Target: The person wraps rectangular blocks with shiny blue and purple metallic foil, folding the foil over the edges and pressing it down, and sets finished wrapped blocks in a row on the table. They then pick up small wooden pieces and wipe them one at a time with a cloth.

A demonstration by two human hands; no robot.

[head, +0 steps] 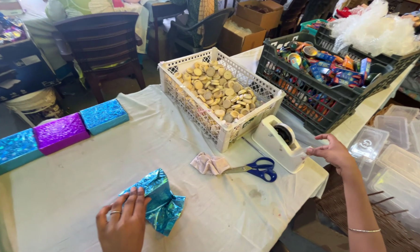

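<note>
My left hand (123, 224) presses flat on a box partly wrapped in shiny blue foil paper (158, 203) at the near edge of the cloth-covered table (70, 186). My right hand (332, 151) reaches to the white tape dispenser (277, 142) and pinches the clear tape end at its cutter. Blue-handled scissors (259, 169) lie just left of the dispenser, beside a crumpled pinkish cloth (210, 164).
Three foil-wrapped boxes, blue (9, 151), purple (61, 133) and blue (103, 115), line the table's left. A white crate of round biscuits (221, 91) and a dark crate of packets (326, 74) stand behind. Clear plastic containers (401, 149) lie right; chairs (103, 46) beyond.
</note>
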